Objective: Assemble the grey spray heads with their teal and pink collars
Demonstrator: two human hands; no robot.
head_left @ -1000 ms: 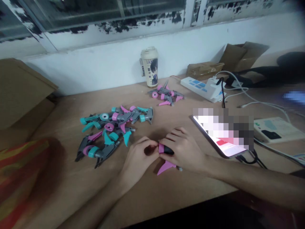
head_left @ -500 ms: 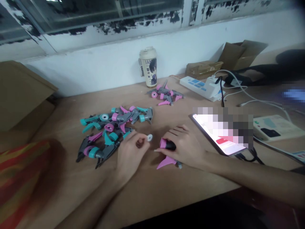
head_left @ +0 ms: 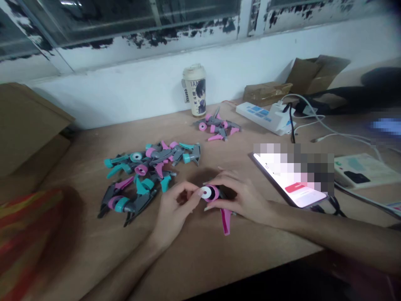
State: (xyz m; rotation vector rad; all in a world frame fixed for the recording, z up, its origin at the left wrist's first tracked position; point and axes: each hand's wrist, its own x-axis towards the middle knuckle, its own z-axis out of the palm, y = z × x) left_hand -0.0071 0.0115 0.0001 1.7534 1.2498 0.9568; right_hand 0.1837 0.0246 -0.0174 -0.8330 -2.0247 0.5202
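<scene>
Between thumb and finger, my left hand (head_left: pixel 177 209) pinches a small white washer (head_left: pixel 206 192) with a hole in its middle. The washer is at the mouth of the pink collar (head_left: pixel 216 192) of a spray trigger head; whether it sits inside I cannot tell. My right hand (head_left: pixel 242 194) is closed around that spray head, its fingers on both sides of the collar. Below the fingers hangs its pink trigger lever (head_left: pixel 226 221). Left of my hands lies a pile of grey spray heads (head_left: pixel 163 156) with teal and pink parts.
A smaller heap of pink and grey spray heads (head_left: pixel 217 125) lies near a coffee tumbler (head_left: pixel 194 92) by the wall. On the right are a lit phone (head_left: pixel 282 179), a white power strip (head_left: pixel 260 115) with cables, and a pale box (head_left: pixel 360 171). Cardboard (head_left: pixel 28 129) stands at the left.
My left hand has brought the washer right, up to the pink collar. My right hand has turned the spray head, so its collar opening faces me more and its trigger points downward.
</scene>
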